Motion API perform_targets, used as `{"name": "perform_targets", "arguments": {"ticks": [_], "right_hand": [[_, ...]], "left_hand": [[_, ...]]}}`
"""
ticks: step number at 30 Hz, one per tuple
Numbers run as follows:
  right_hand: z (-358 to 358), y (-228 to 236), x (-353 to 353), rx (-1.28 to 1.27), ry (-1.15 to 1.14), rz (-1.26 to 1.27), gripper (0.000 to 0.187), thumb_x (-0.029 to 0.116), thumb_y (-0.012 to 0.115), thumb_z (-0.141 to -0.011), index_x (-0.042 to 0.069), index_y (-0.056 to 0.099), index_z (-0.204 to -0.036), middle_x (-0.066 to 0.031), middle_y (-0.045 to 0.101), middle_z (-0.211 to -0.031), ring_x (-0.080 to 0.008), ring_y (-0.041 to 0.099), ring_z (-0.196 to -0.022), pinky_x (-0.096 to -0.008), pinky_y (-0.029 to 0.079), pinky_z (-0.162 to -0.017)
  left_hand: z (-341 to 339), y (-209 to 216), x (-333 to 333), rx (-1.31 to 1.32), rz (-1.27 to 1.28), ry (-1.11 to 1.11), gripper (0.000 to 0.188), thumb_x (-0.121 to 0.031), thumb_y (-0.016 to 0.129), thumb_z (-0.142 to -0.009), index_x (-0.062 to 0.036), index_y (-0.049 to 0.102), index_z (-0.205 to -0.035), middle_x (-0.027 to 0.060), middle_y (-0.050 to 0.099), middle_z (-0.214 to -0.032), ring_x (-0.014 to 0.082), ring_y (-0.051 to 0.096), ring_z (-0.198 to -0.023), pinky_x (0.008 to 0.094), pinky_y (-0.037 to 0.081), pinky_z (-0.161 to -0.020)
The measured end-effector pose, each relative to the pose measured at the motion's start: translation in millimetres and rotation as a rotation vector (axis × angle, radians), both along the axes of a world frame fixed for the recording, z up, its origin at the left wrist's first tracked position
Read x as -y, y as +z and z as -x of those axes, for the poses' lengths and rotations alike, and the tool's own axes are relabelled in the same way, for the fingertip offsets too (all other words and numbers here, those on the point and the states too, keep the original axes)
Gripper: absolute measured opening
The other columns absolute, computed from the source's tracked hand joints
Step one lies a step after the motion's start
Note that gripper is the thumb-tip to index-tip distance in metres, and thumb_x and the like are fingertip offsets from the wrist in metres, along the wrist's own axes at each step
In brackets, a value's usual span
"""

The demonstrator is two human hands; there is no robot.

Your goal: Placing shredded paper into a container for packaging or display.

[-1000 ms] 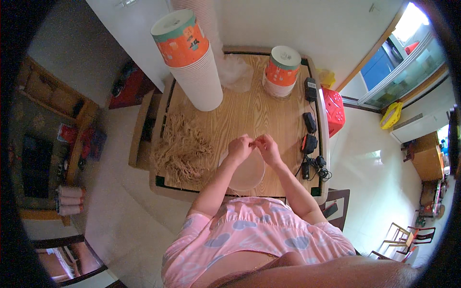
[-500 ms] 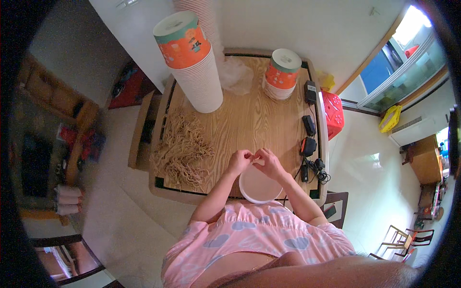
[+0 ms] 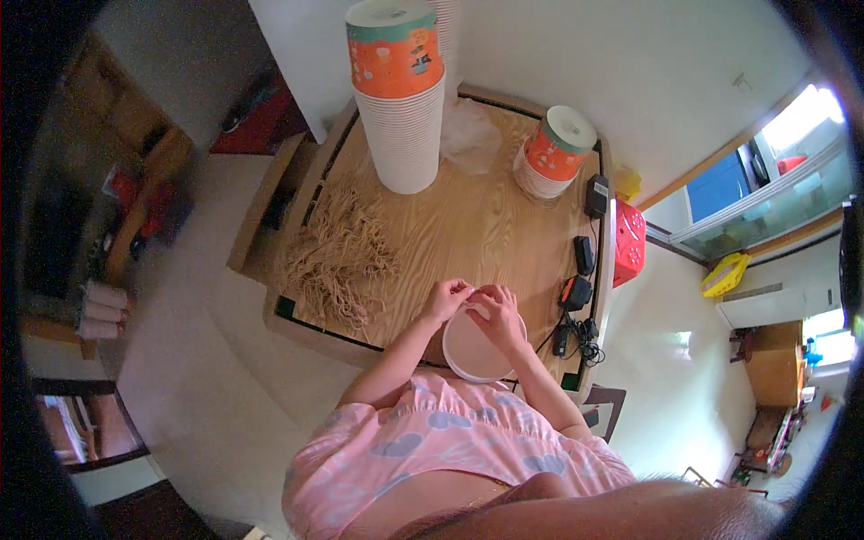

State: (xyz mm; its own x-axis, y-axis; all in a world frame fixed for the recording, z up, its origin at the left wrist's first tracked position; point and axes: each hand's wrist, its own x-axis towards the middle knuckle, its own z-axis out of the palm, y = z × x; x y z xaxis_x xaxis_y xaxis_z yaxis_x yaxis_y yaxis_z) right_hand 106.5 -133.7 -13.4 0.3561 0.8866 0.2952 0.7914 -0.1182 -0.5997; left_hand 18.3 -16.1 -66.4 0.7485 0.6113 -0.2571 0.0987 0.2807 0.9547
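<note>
A round white paper tub point(image 3: 474, 349) stands mouth up at the table's near edge, against my body. My left hand point(image 3: 447, 300) is closed in a pinch at the tub's far rim. Beside it, my right hand point(image 3: 498, 315) bends over the rim, thumb and fingertips pinched close to the left fingertips. Whatever lies between the fingertips is too small to make out. To the left spreads a heap of tan twisted paper cords point(image 3: 344, 256).
A tall stack of paper tubs point(image 3: 402, 135) rises at the back left, a shorter stack point(image 3: 551, 157) at the back right. Crumpled clear plastic point(image 3: 470, 137) lies between them. Black adapters point(image 3: 576, 292) and cables line the right edge. A red stool point(image 3: 628, 241) stands beyond.
The view has turned, so the table sits tilted in the picture. Both hands stay at the tub's far rim; the right hand's fingers have lifted and spread slightly over it.
</note>
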Motion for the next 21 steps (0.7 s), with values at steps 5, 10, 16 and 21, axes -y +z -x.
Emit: {"name": "perform_targets", "arguments": {"ticks": [5, 10, 16, 21], "right_hand": [[-1, -9, -4, 0.006, 0.023, -0.004, 0.015, 0.014, 0.065, -0.071, 0.010, 0.062, -0.085, -0.0068, 0.057, -0.090, -0.0275, 0.052, -0.089, -0.0404, 0.040, -0.078], [-3, -8, -5, -0.235, -0.029, -0.007, 0.009, 0.007, 0.061, -0.075, 0.002, 0.058, -0.082, -0.0123, 0.059, -0.080, -0.0286, 0.057, -0.077, -0.0354, 0.045, -0.068], [1, -7, -5, -0.268, -0.125, -0.031, 0.005, 0.004, 0.056, -0.080, 0.000, 0.056, -0.083, -0.0124, 0.060, -0.076, -0.0213, 0.061, -0.071, -0.0294, 0.048, -0.064], [-5, -12, -7, -0.266, -0.152, -0.009, 0.006, 0.005, 0.055, -0.082, 0.000, 0.054, -0.085, -0.0120, 0.059, -0.074, -0.0201, 0.059, -0.068, -0.0279, 0.048, -0.062]], "left_hand": [[6, -5, -3, -0.025, -0.059, -0.024, 0.012, -0.016, 0.061, -0.079, -0.0044, 0.062, -0.076, -0.0009, 0.059, -0.066, 0.0063, 0.051, -0.058, 0.0220, 0.040, -0.053], [10, -3, -1, -0.072, -0.168, -0.004, 0.015, -0.018, 0.063, -0.077, -0.0033, 0.066, -0.081, 0.0053, 0.065, -0.070, 0.0088, 0.058, -0.063, 0.0246, 0.046, -0.059], [11, -13, 3, -0.046, -0.266, -0.004, 0.015, -0.018, 0.066, -0.077, -0.0037, 0.067, -0.080, 0.0009, 0.064, -0.070, 0.0072, 0.055, -0.061, 0.0238, 0.045, -0.056], [8, 10, 15, -0.144, -0.384, 0.030, 0.015, -0.017, 0.067, -0.075, -0.0039, 0.065, -0.082, 0.0073, 0.064, -0.071, 0.0154, 0.059, -0.062, 0.0276, 0.047, -0.061]]}}
